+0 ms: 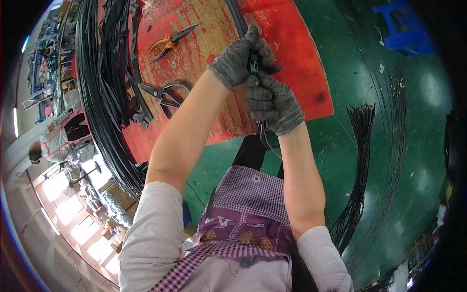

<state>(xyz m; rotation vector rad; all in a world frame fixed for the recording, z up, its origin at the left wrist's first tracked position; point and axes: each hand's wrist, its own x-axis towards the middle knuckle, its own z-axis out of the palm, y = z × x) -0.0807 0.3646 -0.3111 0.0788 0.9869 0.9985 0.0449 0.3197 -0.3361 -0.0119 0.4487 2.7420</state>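
Observation:
Both my hands wear dark grey knit gloves and meet over the right part of the red worktable. My left hand [242,57] is closed around a thick black cable or sleeve [237,18] that runs up past the table's far side. Between the hands shows a small green and coppery bit [254,67], probably wire ends, too small to make out. Just below, my right hand [273,101] is closed, its thumb and fingers pinched near that spot. A thin dark cable [263,137] hangs in a loop under the right hand. The fingers hide most of what is gripped.
The worn red table [209,117] bears orange-handled pliers [170,43], black-handled shears [165,95] and a long bundle of black strips [97,97] at left. On the green floor lie bundles of black cables [360,160]. A blue stool [404,27] stands far right. Another person [61,138] is at left.

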